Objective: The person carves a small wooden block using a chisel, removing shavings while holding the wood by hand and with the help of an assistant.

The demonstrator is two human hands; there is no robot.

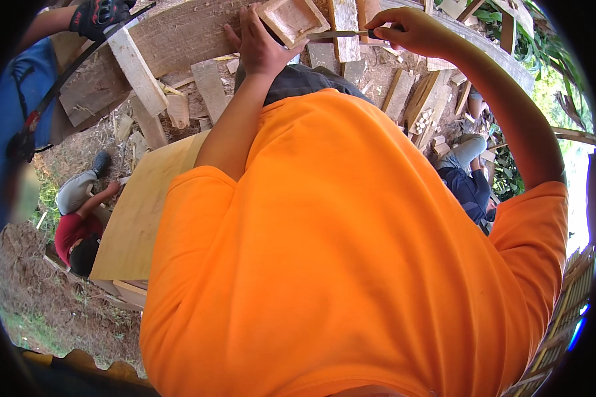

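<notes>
My left hand [263, 49] grips a small square wooden tray [293, 21] with a hollowed middle and raised rims, tilted at the top of the view. Its fingers lie along the tray's left side and under its lower edge. In my right hand [407, 32] is a hand tool with a dark handle and a narrow, flat metal blade [338, 35]; whether it is a chisel or a file I cannot tell. The blade points left, its tip close to the tray's lower right corner. I cannot tell whether they touch.
A long thick plank [185, 36] runs across the top. Wood offcuts [212, 89] lie around, with a pale wooden board [149, 205] at left. A gloved co-worker in blue [30, 92] stands close by on the left. Other people [79, 225] crouch at left and right.
</notes>
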